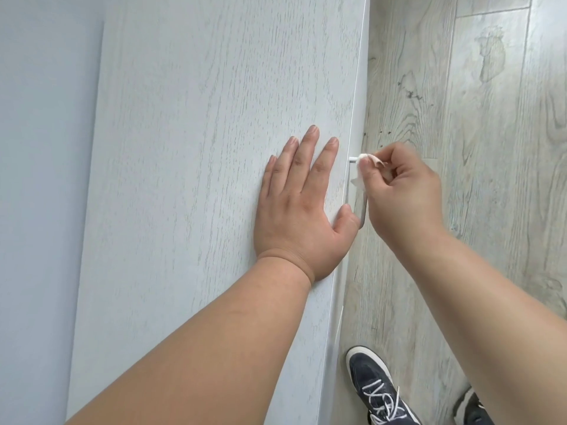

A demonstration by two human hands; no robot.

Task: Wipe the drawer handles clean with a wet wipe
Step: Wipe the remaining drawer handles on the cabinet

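Left hand lies flat and open on the pale wood-grain top of the drawer unit, fingers straight and spread toward the top of the frame, thumb curling over the right edge close to the lower end of the handle; it holds nothing and seems only to brace. Right of it, past the edge, the right hand pinches a small crumpled wet wipe between thumb and fingertips, the remaining fingers curled in.

That wipe sits against the upper end of the drawer handle, a slim metal bar on the unit's front, just right of frame centre. Its long axis runs nearly up and down the frame, along the edge, with short posts turning left into the drawer front. Of the two, the right hand is the one at the bar, and the unwiped length lies below the wipe, toward the bottom of the frame, so the stroke probably needs to run downward along the bar.

Grey plank floor fills the right side, with a dark laced shoe at the bottom.
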